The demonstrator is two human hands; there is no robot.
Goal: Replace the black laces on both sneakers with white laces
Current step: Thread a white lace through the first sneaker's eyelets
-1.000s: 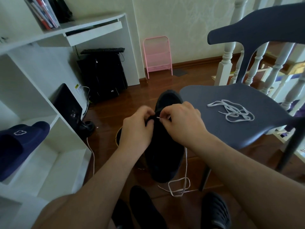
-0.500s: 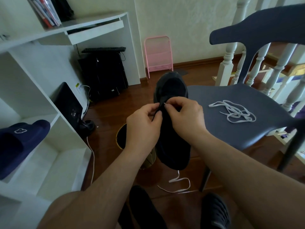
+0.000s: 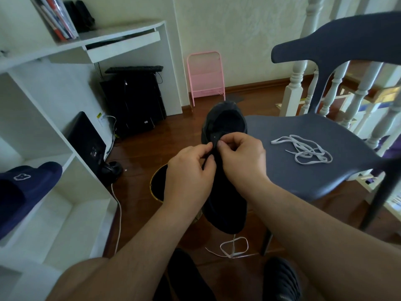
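I hold a black sneaker [image 3: 225, 205] up in front of me, heel end pointing away and toe hanging down. My left hand [image 3: 188, 177] pinches the sneaker's eyelet edge between thumb and forefinger. My right hand [image 3: 240, 157] pinches the same spot from the other side; what lies between its fingertips is too dark to tell. A white lace [image 3: 233, 248] hangs below the toe and loops on the floor. Another white lace [image 3: 303, 152] lies bunched on the seat of the dark blue chair [image 3: 303, 181]. A second black sneaker [image 3: 186, 276] lies on the floor by my feet.
White shelving [image 3: 71, 161] stands at the left with a navy slipper [image 3: 23, 192] in it. A gold-rimmed bin [image 3: 157, 187] sits on the wooden floor behind my left hand. A computer tower [image 3: 134, 101], a pink rack [image 3: 206, 77] and white stair balusters [image 3: 295, 83] stand further back.
The sneaker has been lifted higher and tilted up, so its opening now shows above my hands. The hanging white lace has been drawn upward and a shorter length trails on the floor.
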